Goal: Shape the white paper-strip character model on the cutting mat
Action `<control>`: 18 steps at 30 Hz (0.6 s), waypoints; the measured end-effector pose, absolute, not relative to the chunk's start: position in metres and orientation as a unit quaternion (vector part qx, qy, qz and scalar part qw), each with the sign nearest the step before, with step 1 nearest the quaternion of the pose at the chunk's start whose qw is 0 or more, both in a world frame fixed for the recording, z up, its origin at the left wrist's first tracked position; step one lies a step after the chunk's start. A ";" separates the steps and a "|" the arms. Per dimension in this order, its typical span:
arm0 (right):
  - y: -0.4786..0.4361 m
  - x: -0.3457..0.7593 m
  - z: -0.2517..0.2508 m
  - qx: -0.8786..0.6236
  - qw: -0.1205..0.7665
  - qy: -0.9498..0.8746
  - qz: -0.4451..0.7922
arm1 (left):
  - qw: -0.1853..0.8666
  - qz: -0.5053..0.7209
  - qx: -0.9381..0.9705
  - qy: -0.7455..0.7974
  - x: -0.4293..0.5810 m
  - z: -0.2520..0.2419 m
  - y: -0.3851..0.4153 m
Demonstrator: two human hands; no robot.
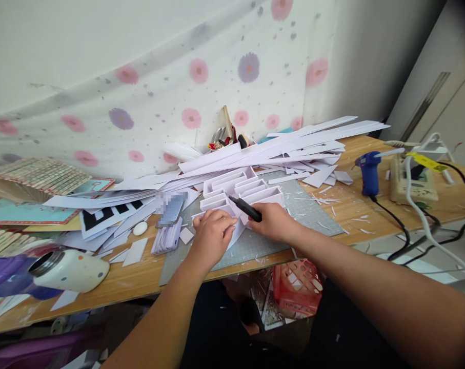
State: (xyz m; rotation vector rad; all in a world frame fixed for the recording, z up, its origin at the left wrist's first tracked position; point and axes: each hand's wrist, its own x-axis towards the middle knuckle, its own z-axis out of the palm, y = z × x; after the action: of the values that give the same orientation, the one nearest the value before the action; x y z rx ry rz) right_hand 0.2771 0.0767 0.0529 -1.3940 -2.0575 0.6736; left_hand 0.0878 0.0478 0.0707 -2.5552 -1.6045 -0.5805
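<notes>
My right hand (274,221) is wrapped round the black handle of what looks like a craft knife (248,209). Its thin tip points up and left, over the middle of a white letter-like structure (263,192) made of upright strips of board. On the structure's near left part lies my left hand (215,230), its fingers curled and pressed on the white board. The hands hide the structure's near side. Underneath is a grey cutting mat (309,212) with white scraps on it.
Long white strips (278,143) are heaped behind the mat. A phone (173,209) leans on a white-lilac stand at left, near an open bottle (73,270). At right are a blue glue gun (369,174) and cords. A red basket (297,287) sits below the table edge.
</notes>
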 end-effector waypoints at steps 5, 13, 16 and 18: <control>0.076 0.277 0.056 -0.559 0.267 -0.744 0.250 | 0.032 -0.185 -0.830 -0.525 0.089 0.071 0.048; 0.078 0.302 0.064 -0.563 0.296 -0.682 0.361 | 0.026 -0.176 -0.826 -0.535 0.089 0.072 0.047; 0.075 0.313 0.071 -0.535 0.335 -0.660 0.408 | 0.024 -0.173 -0.824 -0.539 0.090 0.073 0.047; 0.073 0.318 0.074 -0.517 0.360 -0.647 0.430 | 0.021 -0.171 -0.823 -0.541 0.090 0.075 0.047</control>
State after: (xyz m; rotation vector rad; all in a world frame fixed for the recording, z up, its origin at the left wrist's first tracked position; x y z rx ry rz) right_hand 0.3181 0.0729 0.0743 -1.3325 -1.6674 1.1085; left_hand 0.0897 0.0465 0.0753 -2.5517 -1.6789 -0.5293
